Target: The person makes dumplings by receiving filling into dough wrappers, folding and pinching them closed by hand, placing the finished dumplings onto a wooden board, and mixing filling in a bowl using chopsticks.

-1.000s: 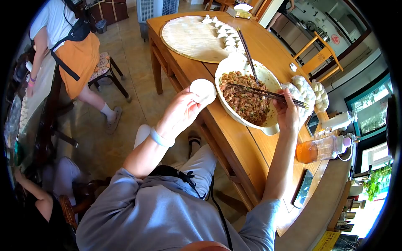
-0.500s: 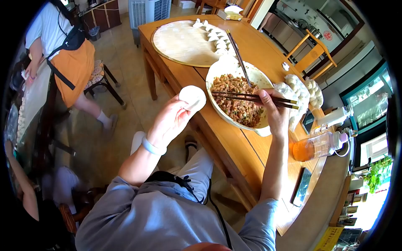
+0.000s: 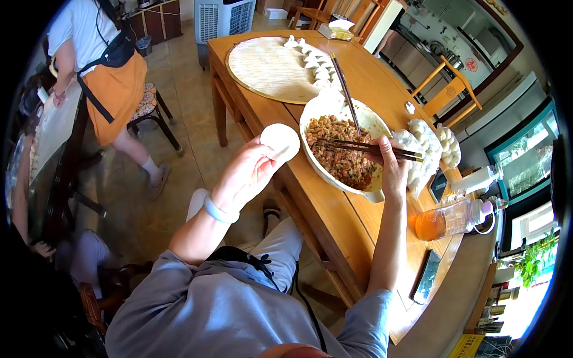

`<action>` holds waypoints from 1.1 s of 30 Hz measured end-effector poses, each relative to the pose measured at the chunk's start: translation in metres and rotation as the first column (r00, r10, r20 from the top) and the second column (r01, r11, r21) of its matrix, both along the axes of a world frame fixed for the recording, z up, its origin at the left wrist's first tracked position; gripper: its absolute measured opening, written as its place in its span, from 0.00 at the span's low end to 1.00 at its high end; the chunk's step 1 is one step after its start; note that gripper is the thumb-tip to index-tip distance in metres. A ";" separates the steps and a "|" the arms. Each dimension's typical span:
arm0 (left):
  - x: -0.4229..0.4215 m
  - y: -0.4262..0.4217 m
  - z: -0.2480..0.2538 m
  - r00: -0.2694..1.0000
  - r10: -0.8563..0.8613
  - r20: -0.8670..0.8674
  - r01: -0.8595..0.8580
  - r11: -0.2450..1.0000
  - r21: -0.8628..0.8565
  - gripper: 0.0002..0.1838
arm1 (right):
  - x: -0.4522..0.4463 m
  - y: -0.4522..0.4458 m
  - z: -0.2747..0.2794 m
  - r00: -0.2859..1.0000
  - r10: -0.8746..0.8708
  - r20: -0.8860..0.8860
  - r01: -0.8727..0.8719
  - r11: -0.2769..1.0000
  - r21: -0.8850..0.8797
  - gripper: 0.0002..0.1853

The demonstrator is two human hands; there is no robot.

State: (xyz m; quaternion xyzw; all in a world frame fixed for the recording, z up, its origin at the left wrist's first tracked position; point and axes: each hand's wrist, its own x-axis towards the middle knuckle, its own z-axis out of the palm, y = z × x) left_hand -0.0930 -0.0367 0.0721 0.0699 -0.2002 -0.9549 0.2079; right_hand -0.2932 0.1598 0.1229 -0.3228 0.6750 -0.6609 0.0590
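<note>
L hand (image 3: 243, 179) grips round wrapper (image 3: 280, 142), just beside bowl (image 3: 346, 143) at its 9 o'clock. R hand (image 3: 391, 167) clenched on chopsticks (image 3: 373, 149), tips at filling (image 3: 341, 152) in bowl. Bowl on table (image 3: 334, 221); dumplings (image 3: 319, 65) on round mat (image 3: 268, 65), approx 11 o'clock of bowl.

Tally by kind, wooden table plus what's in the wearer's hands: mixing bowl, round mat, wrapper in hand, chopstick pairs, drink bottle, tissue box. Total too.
Mixing bowl: 1
Round mat: 1
Wrapper in left hand: 1
Chopstick pairs: 2 (held pair in right hand; leaning pair in the bowl)
Drink bottle: 1
Tissue box: 1
Total: 7
</note>
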 end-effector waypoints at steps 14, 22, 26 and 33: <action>-0.005 0.001 0.009 1.000 -0.021 -0.005 0.021 0.999 -0.034 0.16 | -0.012 0.007 -0.006 0.927 0.009 0.374 0.096 0.960 -0.262 0.11; -0.022 0.005 0.021 0.994 -0.103 -0.023 0.100 0.989 -0.107 0.18 | -0.021 0.026 0.014 0.935 0.052 0.350 0.115 0.891 -0.439 0.10; -0.027 0.015 0.034 0.979 -0.186 -0.082 0.181 0.981 -0.067 0.20 | -0.007 0.027 0.027 0.955 0.130 0.265 0.014 0.877 -0.480 0.10; -0.026 0.017 0.033 0.944 -0.285 -0.168 0.284 0.958 -0.030 0.25 | 0.001 0.029 0.026 0.960 0.276 0.053 -0.231 0.883 -0.409 0.10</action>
